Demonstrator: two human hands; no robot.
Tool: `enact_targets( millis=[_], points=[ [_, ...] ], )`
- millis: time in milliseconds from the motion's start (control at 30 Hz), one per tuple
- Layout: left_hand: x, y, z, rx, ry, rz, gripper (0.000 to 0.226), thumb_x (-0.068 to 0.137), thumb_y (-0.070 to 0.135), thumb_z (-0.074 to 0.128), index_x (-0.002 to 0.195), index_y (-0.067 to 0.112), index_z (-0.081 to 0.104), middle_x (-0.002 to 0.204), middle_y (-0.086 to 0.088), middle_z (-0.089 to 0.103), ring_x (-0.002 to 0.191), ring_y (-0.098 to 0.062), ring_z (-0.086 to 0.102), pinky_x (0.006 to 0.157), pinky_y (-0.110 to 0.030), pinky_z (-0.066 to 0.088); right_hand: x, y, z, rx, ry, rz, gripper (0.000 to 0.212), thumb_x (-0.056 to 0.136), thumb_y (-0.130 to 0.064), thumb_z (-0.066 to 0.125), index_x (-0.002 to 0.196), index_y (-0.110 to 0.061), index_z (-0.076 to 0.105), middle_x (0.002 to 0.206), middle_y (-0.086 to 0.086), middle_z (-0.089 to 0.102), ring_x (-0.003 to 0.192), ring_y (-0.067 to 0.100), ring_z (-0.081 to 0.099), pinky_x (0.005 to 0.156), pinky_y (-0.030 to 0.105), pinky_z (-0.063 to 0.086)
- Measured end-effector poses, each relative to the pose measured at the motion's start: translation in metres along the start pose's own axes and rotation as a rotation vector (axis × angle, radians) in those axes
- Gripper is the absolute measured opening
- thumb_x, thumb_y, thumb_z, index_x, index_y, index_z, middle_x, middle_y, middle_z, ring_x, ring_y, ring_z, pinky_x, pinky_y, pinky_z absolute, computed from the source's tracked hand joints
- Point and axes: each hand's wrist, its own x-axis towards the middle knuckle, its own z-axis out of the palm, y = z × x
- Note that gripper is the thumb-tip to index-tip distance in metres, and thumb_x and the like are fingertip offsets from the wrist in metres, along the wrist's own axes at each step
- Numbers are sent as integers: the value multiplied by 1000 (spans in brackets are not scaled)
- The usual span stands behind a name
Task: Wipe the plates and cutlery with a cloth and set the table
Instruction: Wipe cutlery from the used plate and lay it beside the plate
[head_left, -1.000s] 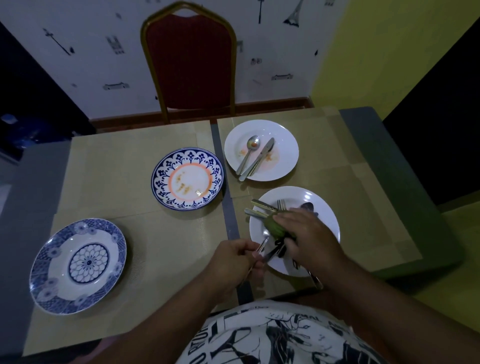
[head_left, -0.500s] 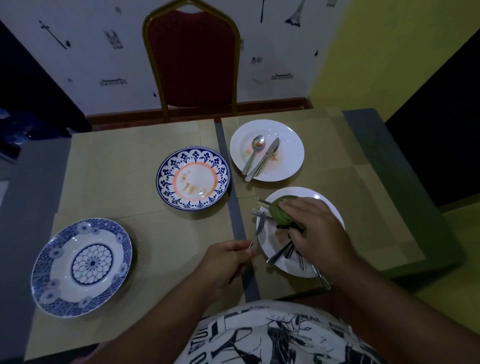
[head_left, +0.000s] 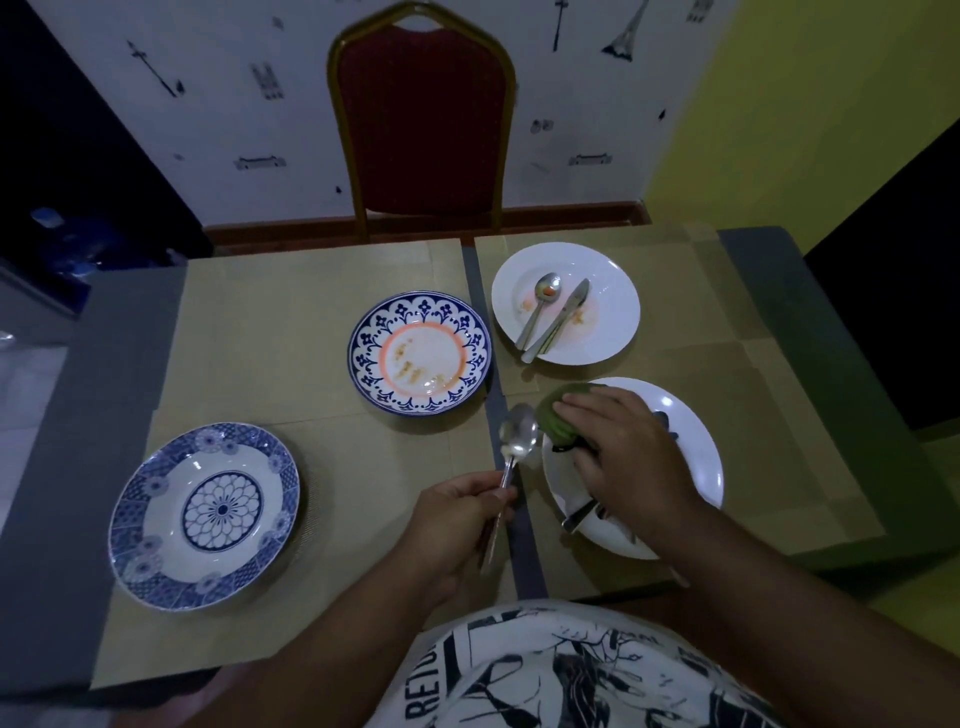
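1. The spoon (head_left: 517, 441) is standing out in the lower middle of the frame, its bowl pointing up the picture over the grey strip between the tan mats (head_left: 291, 322). The left hand (head_left: 457, 525) is gripping its handle, fingers curled round it and thumb lying on top.
2. Just right of it, the right hand (head_left: 623, 457) is pressing a green cloth (head_left: 556, 418) at the left rim of the near white plate (head_left: 696, 441). Its fingers are lying side by side and curving over the cloth; the thumb is hidden. The cloth is sitting just beside the spoon's bowl.
3. More cutlery (head_left: 579, 514) is lying on that plate, mostly covered by the hand.
4. At lower left a blue floral plate (head_left: 202, 514) is resting on a mat.
5. In the centre a blue-and-orange plate (head_left: 421, 358) is showing food smears.
6. Upper right of centre, a far white plate (head_left: 613, 291), also stained, is carrying a second spoon (head_left: 540, 306) and a knife (head_left: 561, 319) side by side.
7. Beyond the table (head_left: 62, 467), a red chair (head_left: 423, 119) is standing against the wall.
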Motion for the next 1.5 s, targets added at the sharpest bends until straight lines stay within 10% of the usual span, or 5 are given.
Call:
enact_targets(
  millis=[367,633,900,1067,1500],
  points=[
    [15,-10,-47,2,181,-84,12,89,-4,68,101,-5,72,73,-17,70,53,-21,62,51,-27,53,-22,-26,14,172,-75,15,60,71,0,74,127,-18,64,126,-2,63,122,20,50,108,38,39],
    [30,-19,-49,327,241,37,7,85,3,75,92,1,76,72,-16,70,61,-24,63,67,-36,59,-29,-27,23,157,-117,-48,61,66,-3,74,125,-17,66,124,-1,64,117,24,54,106,37,38],
    [19,-38,-62,1307,272,651,24,86,33,68,109,27,68,110,6,68,102,-14,61,91,-35,51,-32,-26,20,139,-145,-27,62,66,-2,77,125,-16,66,123,-1,64,118,22,52,105,30,33],
    [22,-52,-68,1775,-24,628,79,99,46,47,159,20,1,167,-2,-6,152,-20,-11,120,-39,-6,-35,-26,21,113,-169,-19,62,65,-3,79,125,-16,66,122,-1,65,118,19,48,103,32,34],
    [16,-41,-49,1702,-32,791,77,97,52,41,159,14,13,167,-5,7,154,-22,3,121,-38,-3,-43,-19,17,63,-233,22,62,72,-12,77,130,-21,61,129,-5,61,125,16,46,109,34,35]
  ],
)
